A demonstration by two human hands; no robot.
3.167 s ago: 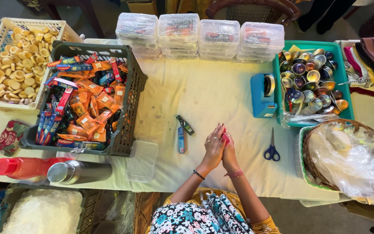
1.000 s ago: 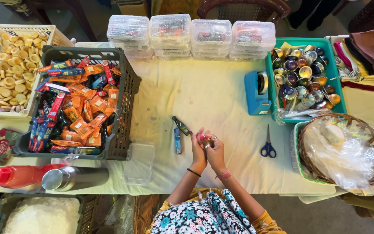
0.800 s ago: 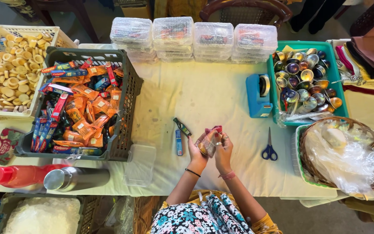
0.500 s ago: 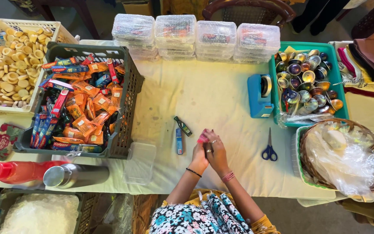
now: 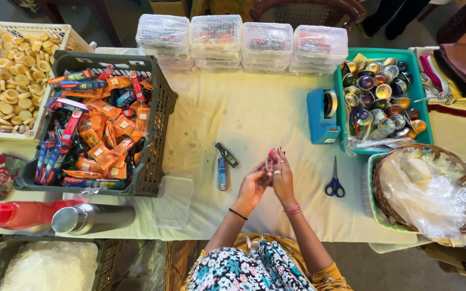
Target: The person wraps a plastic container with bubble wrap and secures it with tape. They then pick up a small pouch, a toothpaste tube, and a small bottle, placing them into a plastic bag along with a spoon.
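Both hands were together over the desk [image 5: 254, 108] near its front edge, left hand [image 5: 252, 186] and right hand [image 5: 282, 178] pressed fingertip to fingertip around a small item [image 5: 270, 156], pinkish at the tip; its kind could not be told. Which hand gripped it could not be told either.

Just left of the hands lay a dark tube [image 5: 226, 155] and a blue tube [image 5: 221, 174], touching at one end. Scissors [image 5: 334, 180] with blue handles lay to the right, apart from the hands.

Containers:
- Dark crate [image 5: 160, 134], left part of the desk: orange sachets and red-and-blue toothpaste boxes, piled loosely.
- White basket [image 5: 60, 40], left rear corner: round yellow pieces, heaped.
- Four clear lidded boxes [image 5: 241, 40] in a row along the rear edge, stacked, with small packed goods inside.
- Green tray [image 5: 422, 102], right rear: shiny metal cups in several colours.
- Blue tape dispenser [image 5: 319, 116] touching the tray's left wall.
- Wicker basket [image 5: 462, 167], right front corner: crumpled clear plastic bags.
- Empty clear box [image 5: 173, 202] at the front edge, beside the crate.

A red bottle [image 5: 17, 213] and a steel flask [image 5: 90, 218] lay on their sides at the front left edge.
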